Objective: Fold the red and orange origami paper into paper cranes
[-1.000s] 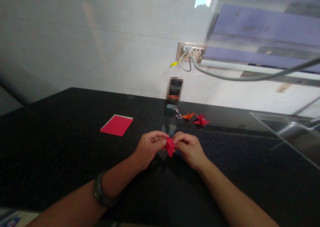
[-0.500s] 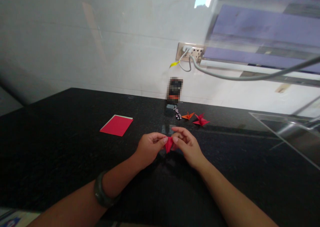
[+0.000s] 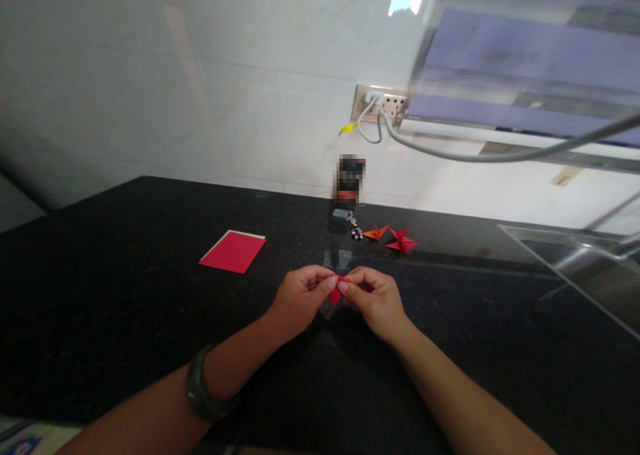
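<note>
Both my hands meet over the black countertop (image 3: 125,308), pinching a small folded piece of red paper (image 3: 337,291) between their fingertips. My left hand (image 3: 299,297) grips its left side with thumb and forefinger; a dark bangle (image 3: 200,388) sits on that wrist. My right hand (image 3: 375,296) pinches the right side, fingers curled. Most of the paper is hidden by my fingers; only a small red point shows below them.
A stack of red paper sheets (image 3: 233,251) lies to the left. Behind my hands are an orange folded figure (image 3: 376,231), a red folded figure (image 3: 402,241) and a small dark object (image 3: 349,181) by the wall. A wall socket (image 3: 381,105) with cables is above. A sink edge (image 3: 575,255) lies right.
The red paper has been folded smaller; less of it hangs below my fingers than one second ago. My right fingers have closed down over it. Both hands stay in the same place.
</note>
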{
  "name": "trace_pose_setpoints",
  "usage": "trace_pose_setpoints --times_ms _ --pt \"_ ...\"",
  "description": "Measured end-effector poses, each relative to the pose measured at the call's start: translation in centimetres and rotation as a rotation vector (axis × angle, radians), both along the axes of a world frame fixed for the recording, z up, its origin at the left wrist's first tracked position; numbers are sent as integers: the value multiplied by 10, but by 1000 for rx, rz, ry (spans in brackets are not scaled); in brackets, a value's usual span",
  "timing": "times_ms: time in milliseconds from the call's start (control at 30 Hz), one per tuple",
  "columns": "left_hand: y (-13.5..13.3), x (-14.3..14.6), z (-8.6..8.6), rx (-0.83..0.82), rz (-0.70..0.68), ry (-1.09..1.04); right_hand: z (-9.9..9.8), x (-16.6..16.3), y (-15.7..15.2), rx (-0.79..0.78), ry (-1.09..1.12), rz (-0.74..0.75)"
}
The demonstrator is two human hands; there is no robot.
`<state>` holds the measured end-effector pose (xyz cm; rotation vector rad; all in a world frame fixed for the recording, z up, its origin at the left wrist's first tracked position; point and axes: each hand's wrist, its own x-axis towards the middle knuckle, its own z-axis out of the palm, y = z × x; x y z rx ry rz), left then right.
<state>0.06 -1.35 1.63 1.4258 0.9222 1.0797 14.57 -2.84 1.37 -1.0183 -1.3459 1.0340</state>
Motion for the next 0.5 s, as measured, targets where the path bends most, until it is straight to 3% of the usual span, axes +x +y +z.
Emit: trace_pose_setpoints --times_ms 167,333,500 --pt "0 2 -5 -125 -150 5 -3 1 2 26 57 -24" --pt "0 -1 -1 -27 -105 208 -1 1 1 1 9 62" --pt "0 -2 0 82 -153 362 -2 2 3 13 -78 35"
